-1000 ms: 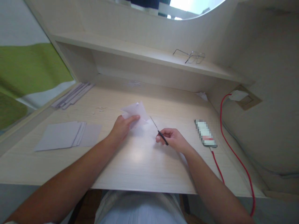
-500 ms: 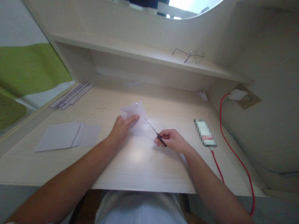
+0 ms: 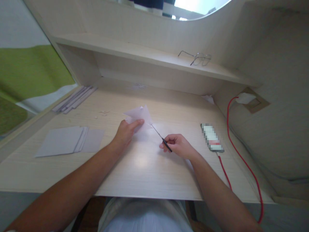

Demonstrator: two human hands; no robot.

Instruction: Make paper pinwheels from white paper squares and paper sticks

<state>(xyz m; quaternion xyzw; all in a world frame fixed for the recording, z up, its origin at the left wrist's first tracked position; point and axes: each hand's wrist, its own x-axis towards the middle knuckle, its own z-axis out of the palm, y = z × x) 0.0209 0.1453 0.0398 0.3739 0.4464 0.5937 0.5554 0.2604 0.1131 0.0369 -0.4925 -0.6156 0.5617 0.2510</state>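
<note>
A folded piece of white paper (image 3: 143,113) is pinched in my left hand (image 3: 126,131), with the thumb on top; the fingers beneath are hidden. My right hand (image 3: 177,145) is closed around the dark handles of a pair of scissors (image 3: 165,142). The thin blades point up and left, and their tip meets the right edge of the paper. Whether the blades lie around the paper or only touch it, I cannot tell.
To the left lie a stack of white paper (image 3: 60,140), several paper strips (image 3: 77,99) and small scraps (image 3: 104,112). A paper snowflake (image 3: 138,86) is at the back. A phone (image 3: 212,138) with a red cable (image 3: 243,158) lies right; glasses (image 3: 199,58) rest on the shelf (image 3: 145,56).
</note>
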